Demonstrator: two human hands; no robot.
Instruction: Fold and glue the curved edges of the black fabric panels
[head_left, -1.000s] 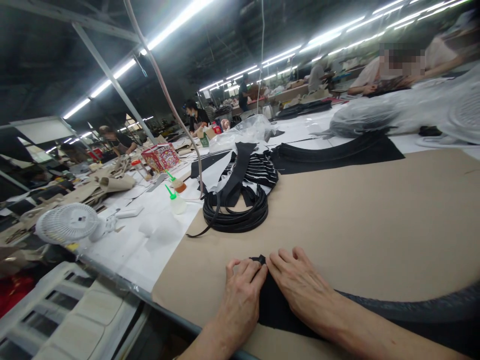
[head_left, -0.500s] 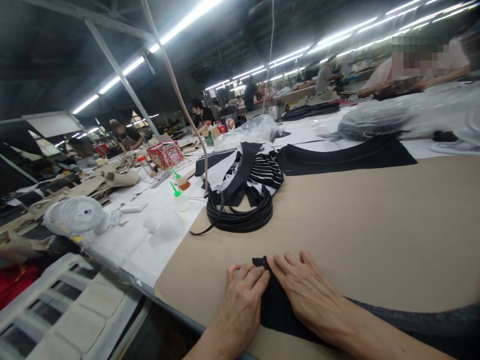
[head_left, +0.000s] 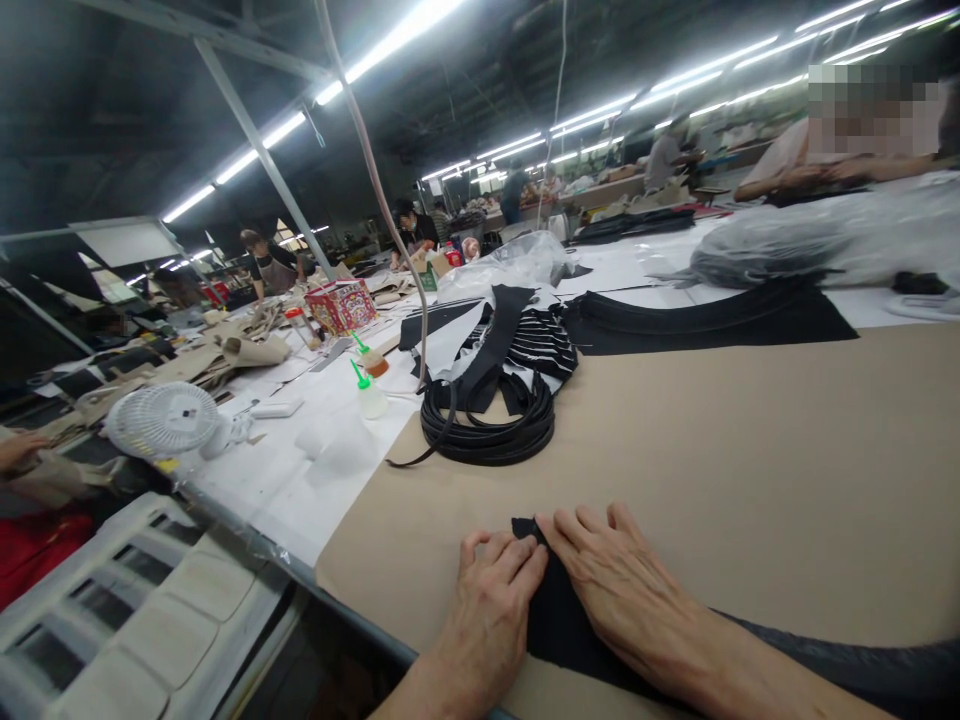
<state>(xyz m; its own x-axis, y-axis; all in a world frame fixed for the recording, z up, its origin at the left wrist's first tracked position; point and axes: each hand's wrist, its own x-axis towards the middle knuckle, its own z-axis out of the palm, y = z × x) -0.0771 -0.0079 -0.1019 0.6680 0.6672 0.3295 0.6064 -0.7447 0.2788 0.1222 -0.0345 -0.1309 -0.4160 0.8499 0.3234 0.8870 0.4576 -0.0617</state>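
A black piece of sheet material (head_left: 553, 615) lies on the beige board (head_left: 712, 450) close to the table's front edge. Its curved strip runs off to the right, under my forearm. My left hand (head_left: 491, 605) has curled fingers pinching the piece's left edge near its upper tip. Just to the right, my right hand (head_left: 611, 580) grips the edge by that tip, fingers bent and pressed close together. The fingertips of both hands nearly meet and partly hide the edge. Beyond them lies a coil of black cord (head_left: 487, 440) beside a heap of black strips (head_left: 499, 340).
Another curved black piece (head_left: 705, 330) lies at the board's far edge. To the left are green-tipped squeeze bottles (head_left: 369, 400), a white fan (head_left: 163, 420) and a patterned box (head_left: 341, 305). A hose (head_left: 375, 190) hangs down near the coil. A co-worker (head_left: 862, 140) is at the far right.
The view has shifted slightly, so the scene sits a little further right. Both hands keep their hold on the black piece, and its crumpled tip now looks flatter.
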